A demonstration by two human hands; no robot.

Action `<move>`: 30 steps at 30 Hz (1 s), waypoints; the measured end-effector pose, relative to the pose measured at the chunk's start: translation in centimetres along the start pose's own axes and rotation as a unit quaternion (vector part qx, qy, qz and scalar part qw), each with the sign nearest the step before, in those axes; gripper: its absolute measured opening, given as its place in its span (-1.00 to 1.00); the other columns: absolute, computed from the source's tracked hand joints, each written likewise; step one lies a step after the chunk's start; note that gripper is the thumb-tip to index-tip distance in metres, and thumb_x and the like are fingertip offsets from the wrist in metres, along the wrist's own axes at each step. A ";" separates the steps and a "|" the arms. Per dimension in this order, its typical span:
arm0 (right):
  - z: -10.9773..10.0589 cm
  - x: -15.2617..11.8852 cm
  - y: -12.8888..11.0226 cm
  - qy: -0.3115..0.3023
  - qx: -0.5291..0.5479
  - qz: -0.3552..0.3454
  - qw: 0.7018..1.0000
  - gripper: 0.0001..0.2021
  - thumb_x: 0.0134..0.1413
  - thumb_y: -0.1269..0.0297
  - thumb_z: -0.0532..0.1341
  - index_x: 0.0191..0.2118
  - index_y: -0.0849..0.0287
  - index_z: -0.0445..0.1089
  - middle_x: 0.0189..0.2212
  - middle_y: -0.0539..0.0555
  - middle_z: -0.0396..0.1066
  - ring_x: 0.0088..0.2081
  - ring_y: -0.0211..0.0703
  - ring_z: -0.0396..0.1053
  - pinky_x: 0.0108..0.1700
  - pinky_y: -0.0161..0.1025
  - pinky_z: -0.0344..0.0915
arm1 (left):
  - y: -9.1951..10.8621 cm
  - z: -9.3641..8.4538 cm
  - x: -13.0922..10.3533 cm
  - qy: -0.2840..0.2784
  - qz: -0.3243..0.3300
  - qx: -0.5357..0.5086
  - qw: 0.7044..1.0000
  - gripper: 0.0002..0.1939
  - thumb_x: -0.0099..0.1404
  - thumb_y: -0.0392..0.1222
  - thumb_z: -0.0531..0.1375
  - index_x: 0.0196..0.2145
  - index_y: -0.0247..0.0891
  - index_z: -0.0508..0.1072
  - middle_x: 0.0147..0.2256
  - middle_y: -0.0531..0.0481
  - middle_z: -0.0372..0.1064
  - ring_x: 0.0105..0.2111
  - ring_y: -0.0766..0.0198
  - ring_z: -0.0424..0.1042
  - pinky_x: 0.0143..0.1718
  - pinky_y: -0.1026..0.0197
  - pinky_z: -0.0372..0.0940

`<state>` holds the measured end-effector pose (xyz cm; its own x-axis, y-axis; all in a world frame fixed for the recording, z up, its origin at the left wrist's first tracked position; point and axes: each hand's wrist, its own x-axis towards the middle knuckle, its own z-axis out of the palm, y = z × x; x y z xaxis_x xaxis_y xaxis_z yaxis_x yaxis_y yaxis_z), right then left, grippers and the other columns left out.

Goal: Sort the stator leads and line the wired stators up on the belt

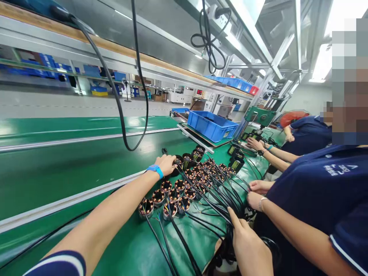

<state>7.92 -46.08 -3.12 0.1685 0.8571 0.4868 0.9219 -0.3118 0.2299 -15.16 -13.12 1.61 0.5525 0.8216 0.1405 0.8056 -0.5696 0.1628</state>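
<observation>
My left hand (166,165), with a blue wristband, reaches across the green bench and has its fingers closed on the rim of a black cylindrical motor housing (177,160). Black cables (198,191) stretch from the motor parts toward my right hand (250,245). That hand is closed around a black cable near the bench's front edge, its lower fingers partly hidden. Between my hands stand several motor stators (174,194) with copper windings, some with cables and thin coloured wires. More black housings (197,154) stand in a row beyond them.
A blue bin (212,125) stands at the bench's far end. To my right, a co-worker's hands (255,193) handle cables; other people work farther along beside a green machine (261,115). A black cable loop (126,138) hangs over the bench. A metal rail (71,199) runs along it.
</observation>
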 end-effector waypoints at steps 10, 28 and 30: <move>3.4 -2.9 -1.7 0.012 0.069 -0.030 0.997 -0.14 0.38 0.54 -0.05 0.57 -0.05 -0.57 -0.12 0.12 0.49 -0.29 -0.10 0.56 -0.51 -0.35 0.47 | -3.0 1.1 0.3 -0.080 0.119 -0.017 0.990 -0.33 0.43 0.08 0.29 0.37 -0.17 0.24 0.22 -0.22 0.34 0.20 -0.08 0.38 0.23 -0.28 0.35; -0.5 -4.2 -2.6 0.013 0.314 -0.039 0.949 -0.58 0.54 0.00 0.03 0.01 0.14 0.56 -0.20 0.11 0.57 -0.22 -0.11 0.58 -0.20 -0.24 0.53 | -3.5 -4.7 -8.5 -0.010 0.090 -0.026 0.996 -0.04 0.32 -0.06 0.37 0.49 -0.10 -0.06 0.47 -0.33 -0.05 0.42 -0.27 0.10 0.38 -0.28 0.15; -1.5 -4.1 -3.8 0.056 0.266 -0.066 0.960 -0.56 0.53 -0.05 0.04 0.02 0.13 0.55 -0.14 0.13 0.58 -0.18 -0.05 0.58 -0.17 -0.17 0.52 | -3.7 -6.2 -12.7 0.013 0.087 -0.027 0.996 -0.08 0.35 -0.03 0.35 0.49 -0.04 -0.04 0.47 -0.27 -0.04 0.43 -0.20 0.09 0.41 -0.25 0.11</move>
<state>3.19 -49.00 -4.72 0.0278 0.8161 0.5773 0.9853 0.0751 -0.1537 -26.47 -21.66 5.24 0.6762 0.7101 0.1962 0.6854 -0.7041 0.1858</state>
